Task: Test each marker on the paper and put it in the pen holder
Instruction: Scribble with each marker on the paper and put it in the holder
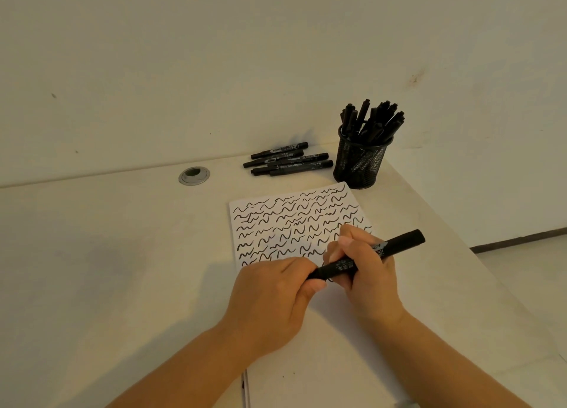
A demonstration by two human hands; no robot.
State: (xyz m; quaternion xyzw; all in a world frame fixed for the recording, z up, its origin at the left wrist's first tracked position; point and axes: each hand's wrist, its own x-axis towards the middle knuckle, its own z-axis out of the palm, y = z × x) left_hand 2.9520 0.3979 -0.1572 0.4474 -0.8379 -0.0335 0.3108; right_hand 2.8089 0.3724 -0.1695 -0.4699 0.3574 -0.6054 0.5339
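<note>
Your right hand [365, 266] grips a black marker [368, 255] around its middle, fingers curled round the barrel, so the marker lies slanted across the hand with its far end sticking up and to the right past your knuckles. Your left hand [276, 297] pinches the marker's near, lower end between thumb and curled fingers, the two hands almost touching over the paper [294, 223]. Whether the cap is on or coming off you cannot tell, since your left fingers hide that end. The paper under your hands is covered with rows of black squiggles. Behind it, five loose markers [288, 160] lie side by side on the desk [107, 238], just left of the mesh pen holder [359, 162], which stands upright, full of markers, at the paper's far right corner.
</note>
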